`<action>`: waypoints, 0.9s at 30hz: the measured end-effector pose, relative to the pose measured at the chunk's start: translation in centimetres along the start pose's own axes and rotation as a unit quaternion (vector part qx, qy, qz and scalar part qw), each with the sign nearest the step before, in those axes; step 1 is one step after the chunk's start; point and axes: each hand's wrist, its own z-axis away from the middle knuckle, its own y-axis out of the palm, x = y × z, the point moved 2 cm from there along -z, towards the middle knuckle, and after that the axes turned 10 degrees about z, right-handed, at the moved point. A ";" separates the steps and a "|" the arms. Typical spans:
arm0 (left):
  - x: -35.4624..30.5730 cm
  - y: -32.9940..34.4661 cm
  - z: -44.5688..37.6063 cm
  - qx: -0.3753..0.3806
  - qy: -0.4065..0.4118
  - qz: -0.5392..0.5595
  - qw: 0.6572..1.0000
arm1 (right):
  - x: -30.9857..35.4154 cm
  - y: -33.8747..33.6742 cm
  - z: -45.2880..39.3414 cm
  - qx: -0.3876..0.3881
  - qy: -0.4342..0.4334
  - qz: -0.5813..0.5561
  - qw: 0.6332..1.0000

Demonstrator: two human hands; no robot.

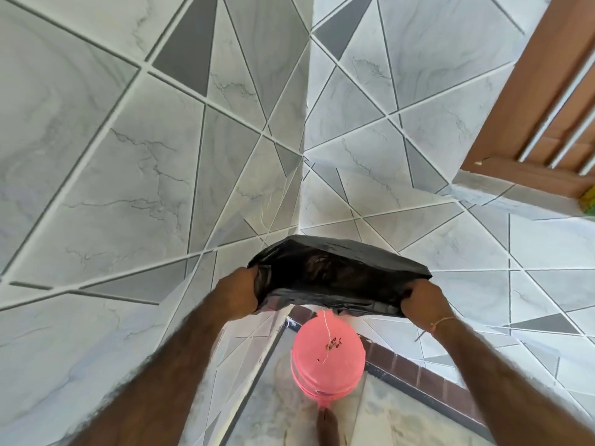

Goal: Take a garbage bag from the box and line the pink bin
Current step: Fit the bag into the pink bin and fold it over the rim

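Note:
A black garbage bag (335,272) is held up in front of me with its mouth spread wide between both hands. My left hand (236,292) grips the bag's left edge and my right hand (425,304) grips its right edge. Below the bag, on the floor in the corner, stands the pink bin (326,355), seen from above, with a thin string and small dark marks on it. The bag hangs well above the bin and hides the bin's far rim. No box is in view.
Grey and white tiled walls (128,156) meet in a corner behind the bin. A brown wooden window frame (531,107) is at upper right. A dark brick-patterned skirting (418,375) runs along the floor to the right. A bare foot (326,426) is just before the bin.

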 end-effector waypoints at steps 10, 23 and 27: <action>-0.7 -0.5 -1.2 0.144 -0.005 -0.146 0.979 | 2.2 -0.8 -1.7 0.119 -0.131 -0.039 0.984; -0.6 5.2 -1.4 0.142 -0.028 -0.159 0.977 | 0.2 3.3 -3.0 0.164 -0.094 0.019 0.982; -0.8 9.5 -2.4 0.118 -0.019 -0.064 0.991 | -1.6 8.5 -4.0 0.145 -0.070 -0.023 0.987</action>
